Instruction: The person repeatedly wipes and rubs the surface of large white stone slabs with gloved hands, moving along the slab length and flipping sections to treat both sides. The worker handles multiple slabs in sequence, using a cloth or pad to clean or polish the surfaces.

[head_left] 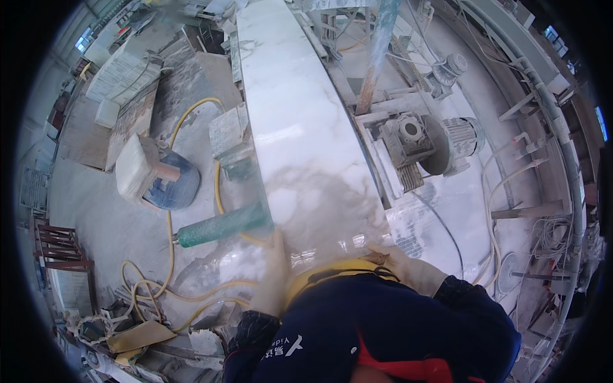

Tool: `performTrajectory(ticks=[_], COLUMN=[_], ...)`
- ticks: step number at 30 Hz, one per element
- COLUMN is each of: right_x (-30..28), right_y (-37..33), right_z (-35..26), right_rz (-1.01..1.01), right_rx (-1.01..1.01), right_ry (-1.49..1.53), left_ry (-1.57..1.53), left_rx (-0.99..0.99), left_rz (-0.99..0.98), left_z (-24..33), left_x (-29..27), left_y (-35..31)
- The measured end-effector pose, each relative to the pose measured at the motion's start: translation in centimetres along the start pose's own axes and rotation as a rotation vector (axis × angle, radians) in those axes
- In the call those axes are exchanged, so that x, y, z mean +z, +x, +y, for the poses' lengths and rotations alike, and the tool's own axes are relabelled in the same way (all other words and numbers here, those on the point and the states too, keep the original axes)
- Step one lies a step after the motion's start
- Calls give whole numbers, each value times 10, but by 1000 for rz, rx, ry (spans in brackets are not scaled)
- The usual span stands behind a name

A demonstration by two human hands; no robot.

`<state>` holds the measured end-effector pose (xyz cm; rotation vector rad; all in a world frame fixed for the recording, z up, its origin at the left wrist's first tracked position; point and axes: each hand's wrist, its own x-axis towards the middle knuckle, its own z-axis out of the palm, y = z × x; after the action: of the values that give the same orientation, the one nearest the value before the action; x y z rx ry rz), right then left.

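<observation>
Flanking the slab [310, 127] at its lower end, the left hand [271, 274] lies at its lower left corner and the right hand [415, 271] at its lower right. The left thumb and fingers blur together, pointing up along the edge; the right fingers bend in toward the end. Whether either hand grips or only rests there, I cannot tell. The slab, white with grey-brown veins and shiny, runs from top centre down to the lower centre, where a yellow apron [313, 274] and a dark jacket [396, 313] crowd its end and hide part of the edge.

Left of the slab, a green roller [220, 226] juts out just above the left hand, blocking that side. A yellow hose [169, 242] loops across the floor [96, 204], passing by the roller and tangling at lower left. Beyond it at centre left stand a blue barrel [182, 185] and a white block [134, 172], with a red-brown rack [60, 246] at the far left. Right of the slab, a dusty gearbox [408, 134] and motor [463, 137] fill the side, below a slanting post [378, 57] at upper right.
</observation>
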<state>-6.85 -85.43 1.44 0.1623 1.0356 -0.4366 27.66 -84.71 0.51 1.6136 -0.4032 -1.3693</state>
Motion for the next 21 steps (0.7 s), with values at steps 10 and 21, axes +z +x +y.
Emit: performTrajectory(ticks=[10,21], right_x=[19,13], right_y=[-13,-3], right_z=[-7,-23], right_rz=[70,-202], right_rx=[-39,82], right_ry=[-99,-50], left_ry=[400,92], left_rx=[269,104], left_rz=[2,20], left_z=[-50,-58], left_x=[-7,8], left_y=[24,40])
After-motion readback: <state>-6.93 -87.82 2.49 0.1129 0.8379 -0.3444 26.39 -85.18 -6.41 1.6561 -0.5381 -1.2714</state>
